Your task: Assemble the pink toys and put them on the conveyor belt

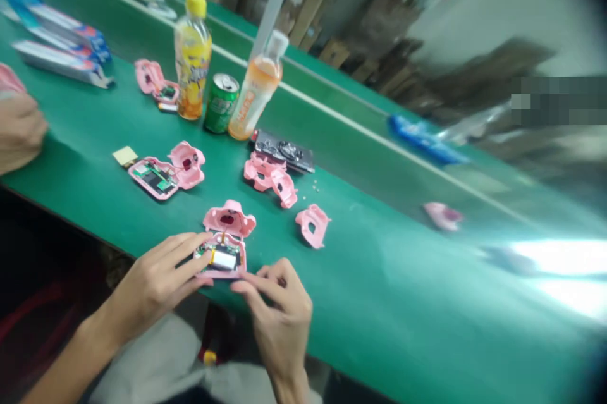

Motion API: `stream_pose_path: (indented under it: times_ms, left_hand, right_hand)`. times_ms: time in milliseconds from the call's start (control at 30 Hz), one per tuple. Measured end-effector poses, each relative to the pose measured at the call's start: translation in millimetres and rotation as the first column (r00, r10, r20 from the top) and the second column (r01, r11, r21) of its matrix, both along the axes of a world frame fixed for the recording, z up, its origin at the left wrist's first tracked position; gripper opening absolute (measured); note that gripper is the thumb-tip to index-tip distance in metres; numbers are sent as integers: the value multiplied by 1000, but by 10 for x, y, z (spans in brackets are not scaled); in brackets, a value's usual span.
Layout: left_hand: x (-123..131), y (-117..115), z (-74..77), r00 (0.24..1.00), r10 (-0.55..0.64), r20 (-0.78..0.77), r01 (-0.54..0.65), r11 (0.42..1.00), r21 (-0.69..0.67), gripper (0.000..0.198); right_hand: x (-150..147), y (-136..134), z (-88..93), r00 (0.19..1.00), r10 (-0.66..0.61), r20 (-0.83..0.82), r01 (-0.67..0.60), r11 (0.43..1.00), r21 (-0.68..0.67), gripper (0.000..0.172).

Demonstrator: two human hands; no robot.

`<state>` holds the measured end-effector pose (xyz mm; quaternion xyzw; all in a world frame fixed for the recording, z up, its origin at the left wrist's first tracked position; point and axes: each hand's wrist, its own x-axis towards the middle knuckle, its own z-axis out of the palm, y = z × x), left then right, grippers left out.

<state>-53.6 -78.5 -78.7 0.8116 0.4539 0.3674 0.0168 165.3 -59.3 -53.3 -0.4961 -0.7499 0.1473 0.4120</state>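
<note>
An open pink plastic toy housing (222,257) lies at the green bench's near edge, with a circuit board and a silver-wrapped battery (224,259) inside. Its pink cover half (230,219) lies just beyond, joined by a thin wire. My left hand (156,277) rests its fingers on the housing's left side. My right hand (279,309) is at the lower right corner, fingertips at or very near the edge. Whether they grip it is hidden.
Several pink housing parts lie around, including an open unit (154,179) and loose shells (270,179). Behind stand a yellow-capped bottle (192,56), a green can (221,102) and an orange drink bottle (258,85). A co-worker's hand (19,132) is at far left.
</note>
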Motion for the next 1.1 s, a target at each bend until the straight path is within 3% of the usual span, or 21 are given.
stream_pose_path:
  times_ms: [67, 133, 167, 200, 267, 333, 467, 533, 633, 733, 867, 1100]
  left_hand:
    - [9, -8, -29, 1000, 26, -1, -26, 1000, 18, 24]
    - [19, -6, -50, 999, 47, 6, -47, 998, 44, 23]
    - [23, -5, -57, 999, 51, 8, -52, 997, 56, 23]
    - [26, -7, -60, 999, 53, 13, -54, 996, 71, 23]
    - [35, -24, -61, 998, 55, 31, -57, 995, 79, 23]
    - [53, -54, -55, 996, 64, 64, -67, 996, 55, 21]
    - [119, -133, -36, 983, 96, 159, -89, 995, -47, 23]
    - [148, -165, -24, 966, 113, 231, -88, 989, -117, 24]
    - [152, -186, -4, 887, 182, 424, -95, 971, -219, 21]
    - [115, -171, 18, 726, 218, 652, -41, 960, -276, 18]
    - [83, -91, 77, 475, 222, 852, 55, 958, -280, 47]
    - [141, 84, 244, 436, 220, 873, 167, 933, -319, 56]
  right_hand:
    - [40, 246, 197, 998, -61, 19, 62, 996, -69, 44]
    - [-74, 652, 498, 953, -21, 301, 93, 970, -225, 65]
    - [-201, 876, 665, 872, 78, 484, 102, 937, -334, 73]
    - [-365, 1089, 822, 725, 258, 639, 111, 872, -477, 77]
    - [-744, 1425, 1058, 539, 481, 691, 117, 770, -627, 72]
    - [-1075, 1598, 1161, 417, 604, 680, 139, 697, -704, 63]
    - [-1320, 1600, 1182, 259, 702, 664, 169, 644, -746, 53]
    - [-1262, 1541, 1226, 248, 713, 656, 107, 652, -750, 52]
    - [-1064, 1426, 1352, 297, 737, 607, -108, 658, -746, 38]
    - [-821, 1275, 1450, 360, 770, 526, -363, 635, -682, 22]
    - [-580, 1096, 1514, 445, 821, 357, -664, 570, -483, 28]
    - [-648, 1070, 1736, 322, 880, 350, -701, 470, -537, 34]
